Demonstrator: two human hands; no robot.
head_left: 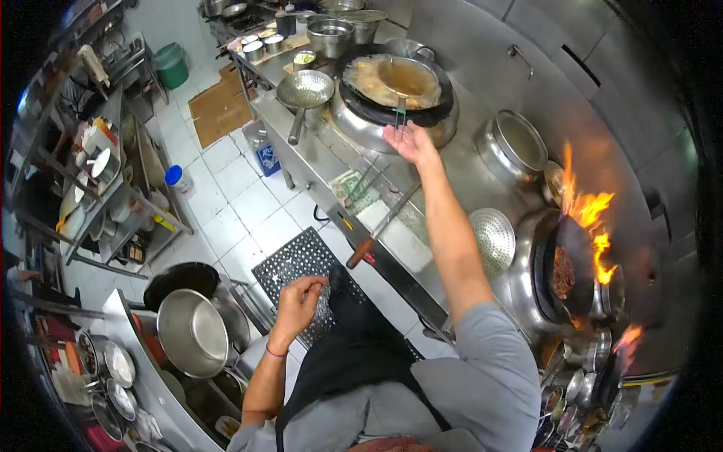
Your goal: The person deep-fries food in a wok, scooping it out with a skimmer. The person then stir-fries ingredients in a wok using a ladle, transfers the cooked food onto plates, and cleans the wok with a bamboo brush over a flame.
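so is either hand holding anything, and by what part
The right hand is at the wire handle of the strainer; whether it grips cannot be told. Nothing shows in the left hand.

On the tiled floor (227,160) at far left, a green bin (172,68) stands near brown cardboard (218,109). A tub (177,179) (white, with a blue lid) sits nearer, beside a metal rack (158,211). At near left is a big steel pot (192,334).

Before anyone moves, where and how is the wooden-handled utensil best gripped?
Probably by the wooden handle, from the near side with the left hand: that end juts past the counter's edge, while the metal shaft lies back over the top.
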